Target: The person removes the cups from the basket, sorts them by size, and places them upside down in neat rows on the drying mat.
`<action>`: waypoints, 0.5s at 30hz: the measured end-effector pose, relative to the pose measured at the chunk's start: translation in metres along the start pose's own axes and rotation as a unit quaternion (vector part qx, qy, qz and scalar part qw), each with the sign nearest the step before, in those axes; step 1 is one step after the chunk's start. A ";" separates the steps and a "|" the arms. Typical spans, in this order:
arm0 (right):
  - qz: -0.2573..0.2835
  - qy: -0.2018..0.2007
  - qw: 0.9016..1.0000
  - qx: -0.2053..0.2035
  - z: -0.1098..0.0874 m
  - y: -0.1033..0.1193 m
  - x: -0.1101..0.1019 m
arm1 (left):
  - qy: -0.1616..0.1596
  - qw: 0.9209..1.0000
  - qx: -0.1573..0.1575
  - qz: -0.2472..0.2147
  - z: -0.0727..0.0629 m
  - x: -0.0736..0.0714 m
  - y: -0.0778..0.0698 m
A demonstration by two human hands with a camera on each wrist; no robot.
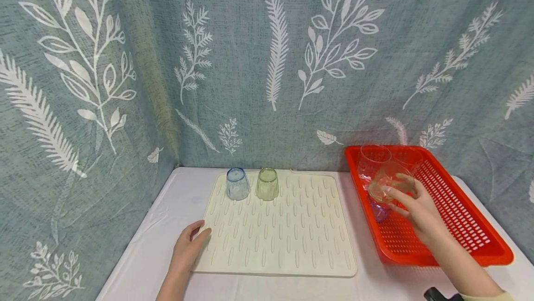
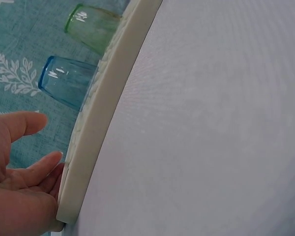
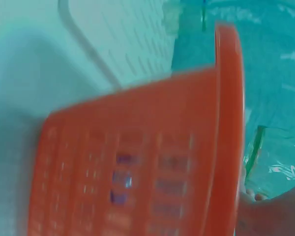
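Observation:
My right hand (image 1: pixel 417 206) grips a clear drinking glass (image 1: pixel 378 189) with a yellowish-green rim, tilted over the red basket (image 1: pixel 448 189). In the right wrist view the held glass (image 3: pixel 280 160) shows beyond the basket's rim, partly cut off. My left hand (image 1: pixel 188 245) lies at the left edge of the cream drying mat (image 1: pixel 288 245), thumb and fingers apart, holding nothing. A blue glass (image 1: pixel 238 185) and a green glass (image 1: pixel 267 185) stand upside down side by side at the mat's back left.
Inside the basket are a purple glass (image 1: pixel 380 213) and two clear glasses, partly hidden by the held one. The basket stands right of the mat on a white-covered table (image 1: pixel 154 227). A patterned curtain (image 1: pixel 250 83) hangs behind and at the sides.

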State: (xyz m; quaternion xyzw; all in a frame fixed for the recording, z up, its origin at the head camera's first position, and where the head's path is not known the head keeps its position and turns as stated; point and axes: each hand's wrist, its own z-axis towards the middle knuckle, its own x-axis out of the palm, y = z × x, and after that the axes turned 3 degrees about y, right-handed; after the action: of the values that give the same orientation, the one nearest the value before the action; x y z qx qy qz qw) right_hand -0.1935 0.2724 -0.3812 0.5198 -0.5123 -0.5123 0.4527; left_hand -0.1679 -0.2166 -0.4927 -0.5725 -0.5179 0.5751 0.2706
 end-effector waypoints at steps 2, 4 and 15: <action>-0.006 0.013 1.000 0.001 -0.002 0.000 0.009 | 0.000 1.000 0.000 0.003 0.000 0.000 0.000; -0.005 0.024 1.000 0.001 -0.004 0.001 0.019 | 0.000 1.000 -0.001 0.005 0.000 0.000 0.000; -0.017 0.092 0.995 0.022 -0.014 -0.005 0.067 | -0.004 1.000 -0.005 0.004 0.002 0.001 0.001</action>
State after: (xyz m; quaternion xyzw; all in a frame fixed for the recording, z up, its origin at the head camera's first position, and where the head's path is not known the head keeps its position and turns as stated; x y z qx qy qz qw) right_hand -0.1824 0.2055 -0.3902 0.5835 -0.4707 -0.4580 0.4777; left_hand -0.1696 -0.2168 -0.4944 -0.5737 -0.5198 0.5757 0.2632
